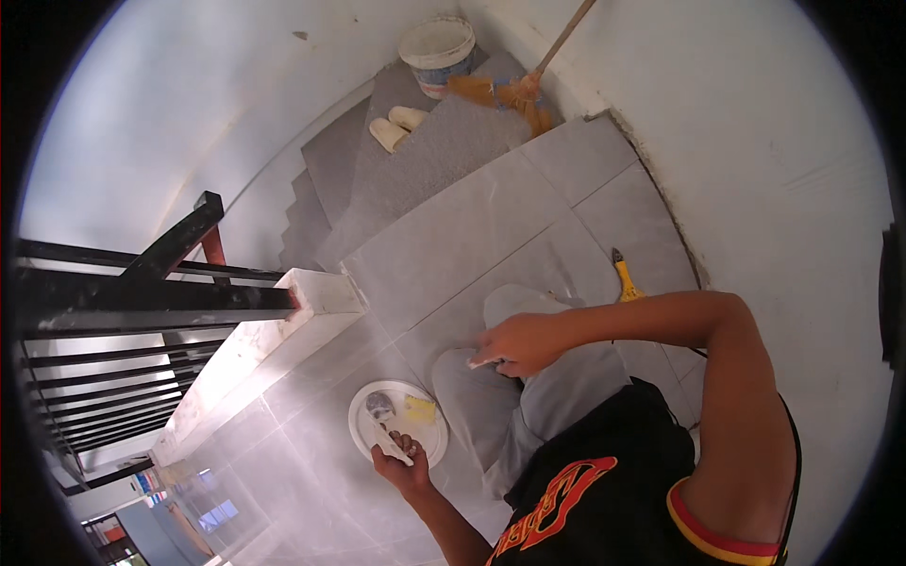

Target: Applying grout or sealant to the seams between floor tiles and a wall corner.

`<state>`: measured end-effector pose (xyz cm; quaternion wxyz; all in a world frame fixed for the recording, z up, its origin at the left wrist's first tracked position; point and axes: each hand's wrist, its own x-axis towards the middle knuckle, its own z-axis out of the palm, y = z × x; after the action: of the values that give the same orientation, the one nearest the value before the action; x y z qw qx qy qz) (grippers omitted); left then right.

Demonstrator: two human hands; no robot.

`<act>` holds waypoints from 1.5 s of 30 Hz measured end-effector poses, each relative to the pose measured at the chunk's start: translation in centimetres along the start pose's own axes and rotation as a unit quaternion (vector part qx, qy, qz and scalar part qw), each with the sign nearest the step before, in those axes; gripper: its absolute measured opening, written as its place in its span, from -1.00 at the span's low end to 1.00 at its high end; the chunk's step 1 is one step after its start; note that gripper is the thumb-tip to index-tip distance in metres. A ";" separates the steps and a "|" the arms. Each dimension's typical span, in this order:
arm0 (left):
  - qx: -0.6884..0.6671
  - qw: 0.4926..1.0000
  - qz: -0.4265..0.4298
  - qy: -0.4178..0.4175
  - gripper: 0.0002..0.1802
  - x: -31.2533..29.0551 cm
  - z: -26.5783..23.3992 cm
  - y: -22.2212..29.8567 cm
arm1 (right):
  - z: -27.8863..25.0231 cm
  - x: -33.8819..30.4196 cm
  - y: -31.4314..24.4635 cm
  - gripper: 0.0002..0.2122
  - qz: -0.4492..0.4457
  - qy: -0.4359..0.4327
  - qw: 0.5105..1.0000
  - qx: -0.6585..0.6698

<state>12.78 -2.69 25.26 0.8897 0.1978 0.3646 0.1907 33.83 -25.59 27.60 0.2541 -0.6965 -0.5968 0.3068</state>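
Note:
My left hand (404,469) is closed around a flat whitish strip (389,443), whose exact kind I cannot make out. It is held over the near edge of a round white tray (360,436) on the floor. A dark grey lump or blade (379,407) and a yellow flat piece (420,408) lie in the tray. Above my grey-trousered knee, my right hand (524,345) has its fingers curled in. A whitish patch shows at its fingertips, and whether it is a small thing or dust is unclear.
A paintbrush with a yellow handle (627,281) lies on the tiles near the right wall. Steps lead down ahead, bearing a white bucket (438,47), pale slippers (388,135) and a broom (528,87). A black railing (160,304) on a white kerb (247,354) borders the left side.

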 end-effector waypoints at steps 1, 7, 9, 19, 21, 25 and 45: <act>0.056 0.998 0.017 0.017 -0.74 -1.1 0.0 -0.1 | 0.0 -1.7 -0.7 -0.59 0.012 0.013 0.999 0.027; 0.117 0.992 0.017 0.031 -0.59 -4.5 -2.7 -3.4 | 1.7 -8.4 -6.6 -0.47 0.037 0.049 0.995 0.082; 0.117 0.992 -0.012 -0.045 -0.59 -6.2 -1.6 -5.6 | 2.1 -9.0 -8.9 -0.45 0.014 0.054 0.995 0.080; -0.116 0.983 -0.070 -0.124 -0.64 -11.3 -2.0 -9.5 | 6.7 -7.9 -11.8 -0.56 -0.083 0.001 0.984 -0.156; -0.063 0.997 0.020 -0.046 -0.70 -11.9 -2.4 -7.8 | 7.0 -6.8 -11.0 -0.60 -0.100 -0.045 0.969 -0.223; -0.090 0.987 0.135 -0.007 -0.66 -10.6 -6.3 -7.4 | 6.4 -2.3 -7.6 -0.67 -0.056 -0.092 0.990 -0.093; -0.285 0.927 0.044 0.240 -0.49 2.4 -21.7 -12.0 | 24.2 33.4 2.2 -0.54 -0.055 -0.108 0.967 -0.225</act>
<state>0.99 -7.14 3.80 0.7852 -0.1000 0.4884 0.3674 20.97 6.78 5.34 0.0408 -0.6647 -0.7117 0.2234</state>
